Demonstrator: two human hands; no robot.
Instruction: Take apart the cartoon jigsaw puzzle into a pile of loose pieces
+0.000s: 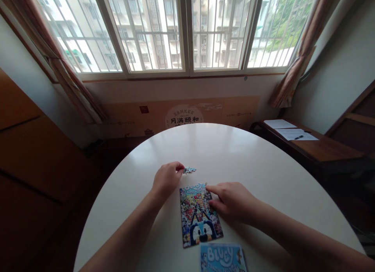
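Daylight is pouring through the barred window (pixel 187 29) behind the round white counter (pixel 263 166), which is carrying everything in play. Near its front edge the jigsaw puzzle (pixel 199 215) is lying flat, picture up and largely assembled; whether its top row is complete is too small to tell. Just below it a blue box (pixel 222 258) with cartoon lettering is sitting, partly cut off by the frame.

The right hand (pixel 234 201) is resting on the puzzle's right edge, fingers lying loosely together and gripping nothing, forefinger pointing toward the top corner. The left hand (pixel 166 180) is sitting just above the puzzle's top left, fingers pinching shut on one end of a small strip of joined pieces (pixel 190 170), which is lying on the counter near the puzzle but apart from it.

Judging from this, the work is likely going best with the right hand pinning the puzzle flat and the strip being slid rather than lifted, so its joints are not popping apart.
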